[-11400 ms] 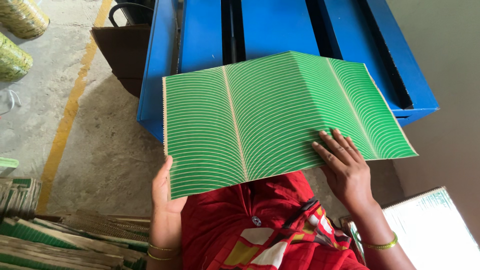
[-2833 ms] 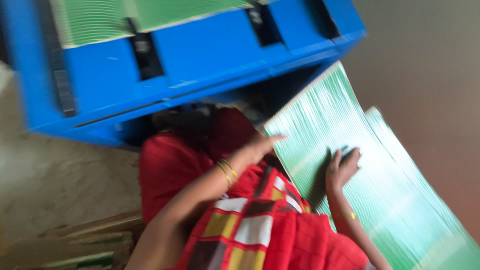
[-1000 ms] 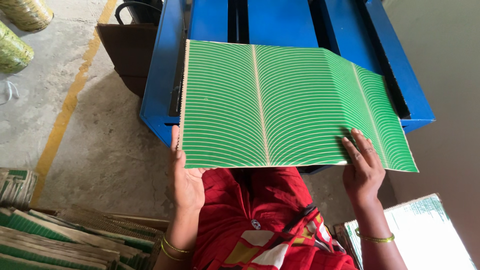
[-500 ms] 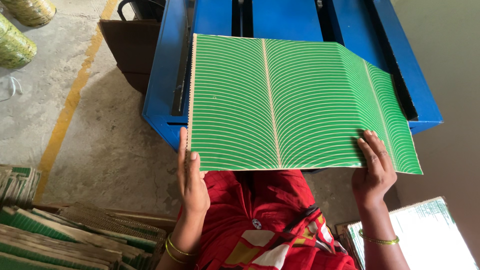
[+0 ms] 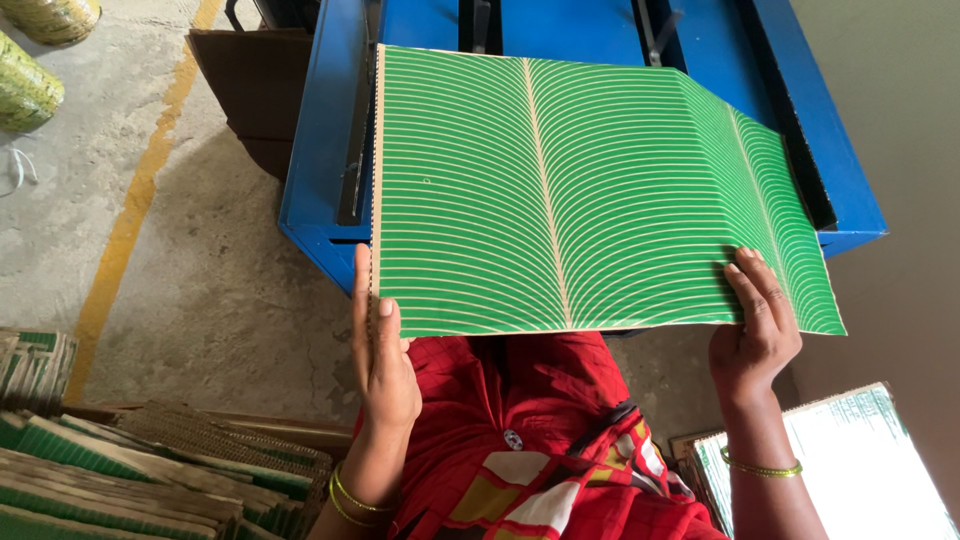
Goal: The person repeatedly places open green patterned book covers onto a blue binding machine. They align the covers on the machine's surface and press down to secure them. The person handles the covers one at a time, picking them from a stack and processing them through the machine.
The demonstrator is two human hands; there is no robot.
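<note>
Green corrugated sheet (image 5: 560, 190), printed with pale curved lines like a banana leaf and backed with brown card, lies flat over the top of a blue metal machine (image 5: 320, 150), its far edge toward the dark slots in the machine's bed and its near edge overhanging toward the person in red clothing (image 5: 520, 440). The left hand (image 5: 382, 355) stands edge-on against the sheet's near left corner, fingers straight and thumb up, pressing its side rather than clasping it, apparently to keep the edge square. The right hand (image 5: 757, 325) grips the near right edge, fingers spread on top and thumb underneath, steadying the part that droops past the machine's right side. To the near left, stacks of cut board (image 5: 120, 470) with green faces sit on the concrete floor (image 5: 200, 290), within arm's reach; to the near right lies a pile of glossy sheets (image 5: 860, 470). A yellow painted line (image 5: 140, 190) runs along the floor at left.
</note>
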